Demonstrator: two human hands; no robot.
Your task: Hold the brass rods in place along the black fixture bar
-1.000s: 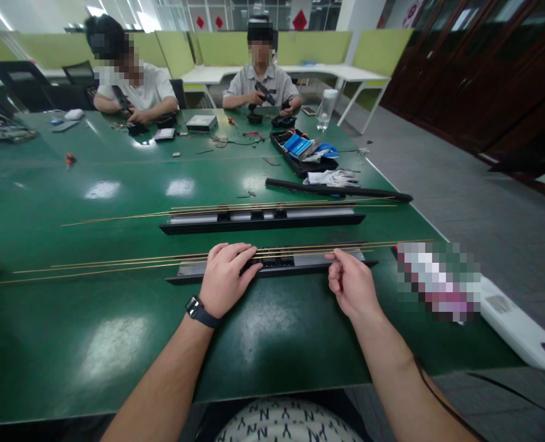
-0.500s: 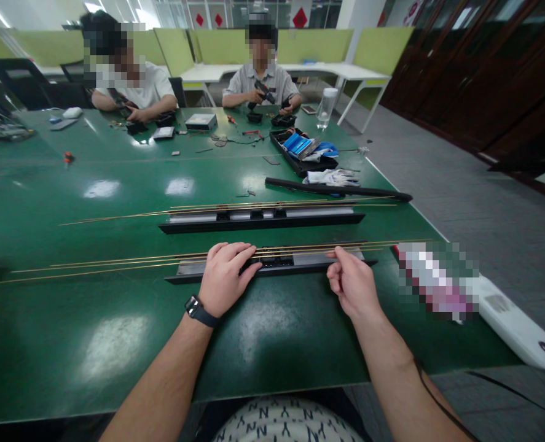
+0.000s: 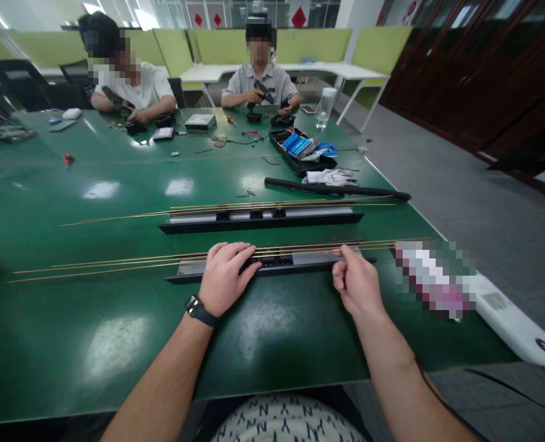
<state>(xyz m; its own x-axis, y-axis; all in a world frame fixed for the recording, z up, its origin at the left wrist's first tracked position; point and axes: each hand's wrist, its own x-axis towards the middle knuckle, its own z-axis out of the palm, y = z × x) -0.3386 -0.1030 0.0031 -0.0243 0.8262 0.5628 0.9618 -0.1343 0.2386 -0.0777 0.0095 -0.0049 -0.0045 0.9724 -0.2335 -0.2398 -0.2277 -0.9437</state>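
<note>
Across the green tabletop (image 3: 300, 356), golden rods (image 3: 309, 248) lie along a dark channel (image 3: 300, 268) at frame centre, best steadied lightly under the half-curled left hand (image 3: 228, 270), its grip unclear, while the right hand (image 3: 357, 279), apparently pinching one rod, should hold level.

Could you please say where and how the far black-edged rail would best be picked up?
Best held, I think, near both ends of the far rail at once, coming in from the near side: it is long and narrow, its black front edge is exposed, and gold rods lie lengthwise over its top.
</note>
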